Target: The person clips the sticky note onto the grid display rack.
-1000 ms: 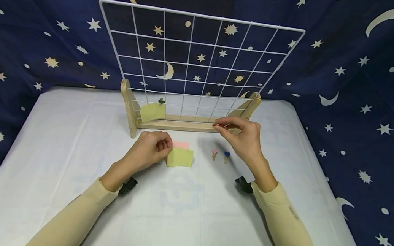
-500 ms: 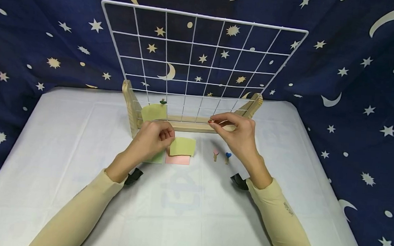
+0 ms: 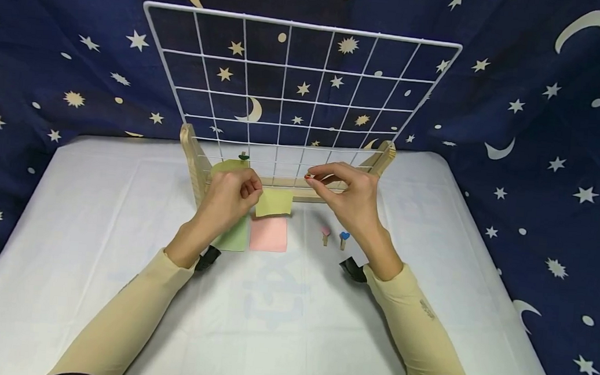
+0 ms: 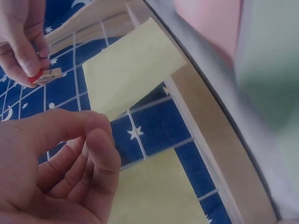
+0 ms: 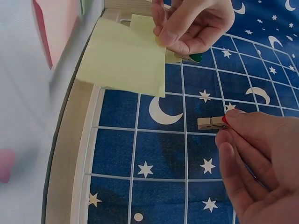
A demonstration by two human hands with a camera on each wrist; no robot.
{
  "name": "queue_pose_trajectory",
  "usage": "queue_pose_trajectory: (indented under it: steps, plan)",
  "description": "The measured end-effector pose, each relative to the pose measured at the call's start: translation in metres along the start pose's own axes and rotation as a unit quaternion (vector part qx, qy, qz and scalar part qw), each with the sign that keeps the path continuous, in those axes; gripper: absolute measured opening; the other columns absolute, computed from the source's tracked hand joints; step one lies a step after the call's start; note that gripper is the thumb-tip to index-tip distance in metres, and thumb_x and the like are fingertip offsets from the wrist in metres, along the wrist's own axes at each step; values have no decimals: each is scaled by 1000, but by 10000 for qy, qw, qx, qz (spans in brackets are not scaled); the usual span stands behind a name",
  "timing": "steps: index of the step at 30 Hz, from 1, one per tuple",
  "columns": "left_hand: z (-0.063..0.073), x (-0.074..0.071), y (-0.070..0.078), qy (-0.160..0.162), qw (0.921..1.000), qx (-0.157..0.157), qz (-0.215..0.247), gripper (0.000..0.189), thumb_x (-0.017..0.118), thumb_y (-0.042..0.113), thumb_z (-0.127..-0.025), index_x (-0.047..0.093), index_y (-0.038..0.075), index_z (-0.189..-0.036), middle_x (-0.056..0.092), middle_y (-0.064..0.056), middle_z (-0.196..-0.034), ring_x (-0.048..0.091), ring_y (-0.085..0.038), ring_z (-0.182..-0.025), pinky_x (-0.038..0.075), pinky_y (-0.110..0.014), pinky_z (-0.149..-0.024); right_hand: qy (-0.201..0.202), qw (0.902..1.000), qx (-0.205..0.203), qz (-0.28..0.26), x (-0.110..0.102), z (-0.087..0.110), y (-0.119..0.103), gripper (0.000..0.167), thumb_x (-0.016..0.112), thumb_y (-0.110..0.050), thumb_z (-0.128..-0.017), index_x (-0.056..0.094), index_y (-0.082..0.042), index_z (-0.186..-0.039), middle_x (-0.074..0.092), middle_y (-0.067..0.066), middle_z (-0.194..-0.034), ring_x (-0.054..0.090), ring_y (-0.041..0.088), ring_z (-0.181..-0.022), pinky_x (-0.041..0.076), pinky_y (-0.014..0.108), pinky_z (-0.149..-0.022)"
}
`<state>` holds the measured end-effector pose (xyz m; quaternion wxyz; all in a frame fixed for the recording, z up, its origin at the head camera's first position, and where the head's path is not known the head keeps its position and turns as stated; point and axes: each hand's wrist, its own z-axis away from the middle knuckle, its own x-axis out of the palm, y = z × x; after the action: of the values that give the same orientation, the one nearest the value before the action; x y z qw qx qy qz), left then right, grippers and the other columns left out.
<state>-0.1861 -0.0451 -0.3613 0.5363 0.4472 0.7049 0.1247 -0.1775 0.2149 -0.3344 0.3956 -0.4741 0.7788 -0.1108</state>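
Note:
My left hand (image 3: 230, 197) pinches a yellow sticky note (image 3: 275, 203) by its edge, in front of the lower part of a white wire grid (image 3: 281, 99). My right hand (image 3: 350, 198) holds a small wooden clothespin (image 5: 211, 123) with a red decoration between thumb and fingertips. In the right wrist view the clothespin lies close to the grid wires, apart from the note. Another yellow note (image 4: 154, 191) hangs on the grid behind my left hand, under a clothespin with a green decoration (image 3: 243, 157); in the head view this note is partly hidden.
On the white table lie a pink sticky note (image 3: 268, 234) and a green one (image 3: 234, 238), partly covered by my left hand. To their right are a pink-topped clothespin (image 3: 325, 236) and a blue heart clothespin (image 3: 344, 240). Wooden feet (image 3: 193, 160) support the grid.
The left hand has lifted the yellow note from above the pink note up toward the grid. The right hand has moved left with its clothespin, closer to the note. Pink and green notes are now uncovered more.

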Motion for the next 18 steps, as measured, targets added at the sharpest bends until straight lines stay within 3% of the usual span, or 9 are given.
queue_pose_trajectory:
  steps: [7, 12, 18]
  plan:
    - [-7, 3, 0, 280, 9990, 133, -328, 11, 72, -4, -84, 72, 6, -79, 69, -6, -71, 64, -18, -65, 51, -28, -62, 30, 9998, 138, 101, 6, -5, -1, 12, 85, -10, -89, 84, -12, -100, 81, 1, -89, 77, 17, -77, 58, 29, -74]
    - [-12, 6, 2, 377, 9986, 227, -308, 12, 71, -5, -85, 72, 6, -80, 70, -6, -71, 64, -19, -64, 50, -30, -63, 14, 9999, 152, 72, 10, -9, -3, 13, 84, -8, -89, 83, -10, -102, 81, 1, -92, 77, 15, -80, 59, 25, -75]
    - [-18, 6, 4, 527, 9974, 297, -385, 10, 71, -4, -85, 73, 5, -80, 70, -8, -71, 65, -21, -63, 51, -32, -63, -51, 9996, 258, 30, 14, -16, -7, 13, 84, -8, -90, 83, -10, -102, 81, 1, -93, 77, 14, -81, 60, 28, -77]
